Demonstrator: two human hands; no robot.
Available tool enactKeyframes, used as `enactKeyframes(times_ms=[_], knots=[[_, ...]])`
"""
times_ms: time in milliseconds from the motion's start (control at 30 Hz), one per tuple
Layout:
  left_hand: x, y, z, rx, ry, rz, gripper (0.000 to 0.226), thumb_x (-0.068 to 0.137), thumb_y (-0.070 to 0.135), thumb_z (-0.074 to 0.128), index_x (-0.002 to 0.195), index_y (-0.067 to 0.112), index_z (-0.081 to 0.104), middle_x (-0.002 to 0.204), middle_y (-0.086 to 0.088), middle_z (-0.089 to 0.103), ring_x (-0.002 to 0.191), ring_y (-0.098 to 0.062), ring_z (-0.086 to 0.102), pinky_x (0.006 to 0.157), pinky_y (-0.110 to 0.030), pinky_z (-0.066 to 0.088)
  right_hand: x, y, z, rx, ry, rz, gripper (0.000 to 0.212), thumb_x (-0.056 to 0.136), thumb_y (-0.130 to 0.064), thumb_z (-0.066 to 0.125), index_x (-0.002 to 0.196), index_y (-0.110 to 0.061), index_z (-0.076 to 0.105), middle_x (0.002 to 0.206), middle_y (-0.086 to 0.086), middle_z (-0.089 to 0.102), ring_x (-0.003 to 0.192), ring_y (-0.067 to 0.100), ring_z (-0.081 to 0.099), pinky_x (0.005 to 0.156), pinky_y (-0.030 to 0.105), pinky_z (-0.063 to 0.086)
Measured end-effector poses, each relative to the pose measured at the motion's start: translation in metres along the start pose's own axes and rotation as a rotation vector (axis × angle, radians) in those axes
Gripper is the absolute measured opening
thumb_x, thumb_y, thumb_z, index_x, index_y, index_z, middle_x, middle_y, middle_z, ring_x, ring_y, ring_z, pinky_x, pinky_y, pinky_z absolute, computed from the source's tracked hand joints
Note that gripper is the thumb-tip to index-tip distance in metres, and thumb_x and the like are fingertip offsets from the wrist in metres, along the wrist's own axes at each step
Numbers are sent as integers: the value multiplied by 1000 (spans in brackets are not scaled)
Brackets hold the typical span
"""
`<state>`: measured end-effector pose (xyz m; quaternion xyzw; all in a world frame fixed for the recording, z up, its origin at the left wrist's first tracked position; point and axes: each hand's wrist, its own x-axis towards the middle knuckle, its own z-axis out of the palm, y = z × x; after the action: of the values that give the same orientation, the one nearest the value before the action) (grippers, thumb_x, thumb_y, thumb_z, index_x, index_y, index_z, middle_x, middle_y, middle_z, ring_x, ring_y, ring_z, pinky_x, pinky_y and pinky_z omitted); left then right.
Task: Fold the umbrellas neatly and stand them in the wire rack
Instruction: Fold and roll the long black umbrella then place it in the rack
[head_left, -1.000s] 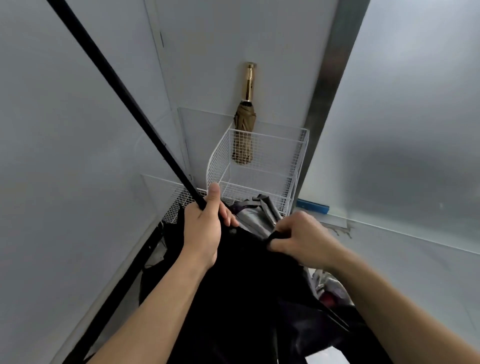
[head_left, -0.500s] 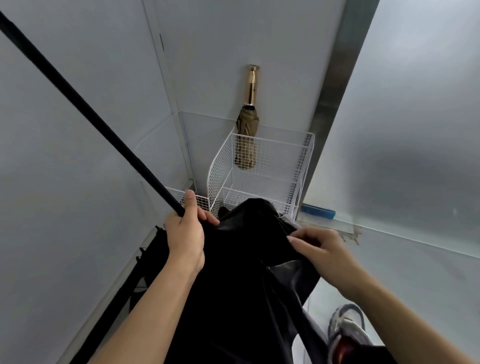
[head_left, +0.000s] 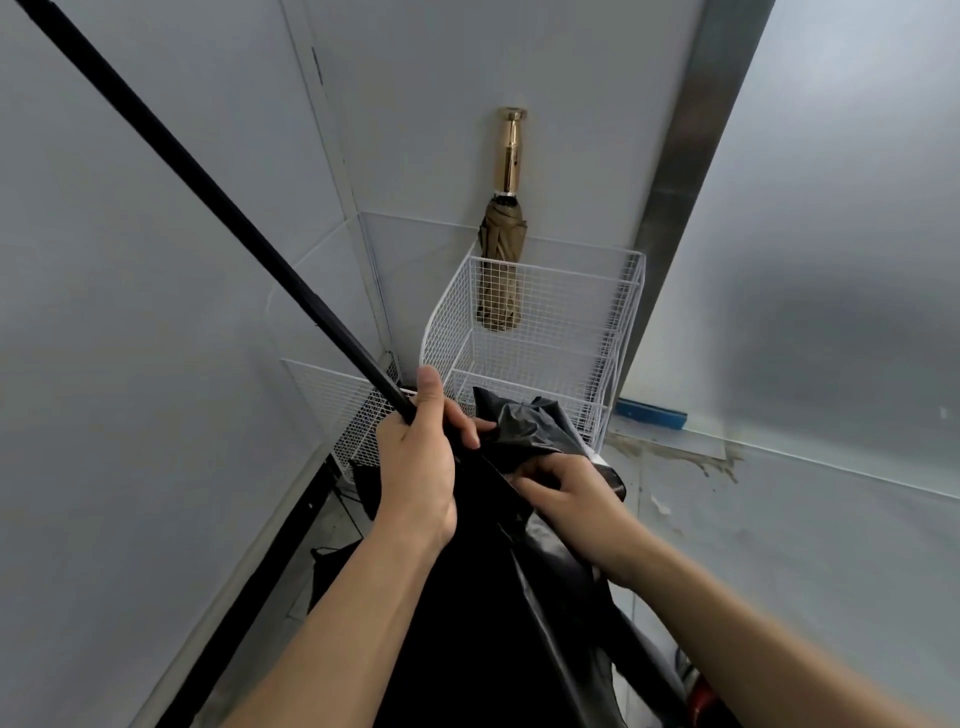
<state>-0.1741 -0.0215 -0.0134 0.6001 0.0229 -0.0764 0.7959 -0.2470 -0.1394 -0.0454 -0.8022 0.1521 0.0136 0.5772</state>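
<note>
Gripping the black umbrella shaft, which slants toward ten o'clock, the left hand is nearer the wire rack at one o'clock; the right hand pinches canopy.

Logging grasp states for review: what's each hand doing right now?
Left hand: grips the black umbrella shaft.
Right hand: pinches the black canopy.
</note>
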Motion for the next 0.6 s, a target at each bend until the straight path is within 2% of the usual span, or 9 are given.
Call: enactKeyframes(times_ms=[67,100,167,233,300,400,500,600], knots=[[2,2,-2,12,50,28,57,101,42,45,53,12,47,46,-3,44,58,-19,61,77,-38,51,-5,-9,-4,159,-63,7,30,89,-37,69,93,-7,73,91,11,75,85,15,69,85,39,53],[3,2,-3,19,76,36,56,101,41,46,54,12,45,46,-2,43,56,-19,57,75,-37,49,-9,-13,-7,199,-111,19,37,84,-44,71,94,-9,74,90,7,76,84,13,69,80,32,54],[5,4,-7,36,102,60,56,102,41,46,53,13,45,45,-1,42,55,-18,53,75,-37,48,-14,-17,-11,91,-163,11,33,73,-43,80,89,-14,75,79,0,73,72,5,65,67,21,50],[7,5,-11,62,96,88,59,102,41,45,49,15,45,44,0,41,52,-17,50,76,-36,46,-11,-13,-14,-39,-52,0,16,76,-25,85,77,-14,74,65,-3,68,58,4,60,59,22,46],[9,4,-15,124,79,116,61,102,43,44,48,15,44,43,1,40,50,-15,48,75,-30,46,-5,-6,-21,-18,138,11,13,80,-13,80,70,-14,72,54,-6,63,48,2,53,52,22,43],[11,1,-16,233,89,143,63,102,46,42,49,11,41,45,-1,41,49,-12,45,68,-18,43,1,-2,-38,50,360,-15,14,80,-13,78,69,-20,73,56,-8,65,52,4,56,59,26,44],[16,0,-17,242,166,127,62,102,44,43,51,9,40,45,0,40,44,-7,41,56,-5,41,-4,-6,-44,47,474,-133,15,82,-13,77,73,-24,71,68,-10,70,64,5,63,67,21,48],[23,1,-19,188,252,88,60,102,42,45,52,8,41,43,2,42,42,-6,43,52,-8,41,-17,-16,-38,79,470,-290,18,83,-11,76,68,-19,69,60,-8,63,55,5,52,56,15,40]])
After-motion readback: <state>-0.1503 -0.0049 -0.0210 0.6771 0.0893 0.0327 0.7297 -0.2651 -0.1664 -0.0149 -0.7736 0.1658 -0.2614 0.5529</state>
